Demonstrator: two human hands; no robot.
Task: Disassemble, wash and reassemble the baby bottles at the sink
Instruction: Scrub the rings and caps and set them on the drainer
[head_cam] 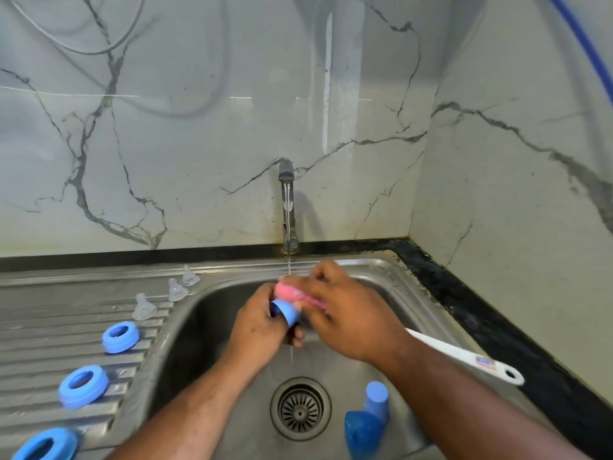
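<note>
I have the left hand [258, 322] curled round a blue bottle cap [288, 312], held over the sink basin [205, 327] under the tap's [288, 207] thin stream. The right hand [348, 320] grips a pink sponge [292, 292] pressed against that cap. On the drainboard [39, 327] to the left I see three blue collar rings [120, 336] and three clear nipples [143, 307]. Two more blue caps [376, 401] lie in the basin beside the drain [300, 408], and a white-handled brush [464, 356] rests on the right rim.

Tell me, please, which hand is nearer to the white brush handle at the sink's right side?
Right. The right hand is left of the brush handle, which runs behind its wrist; the left hand, gripping a blue cap, is farther left.
</note>
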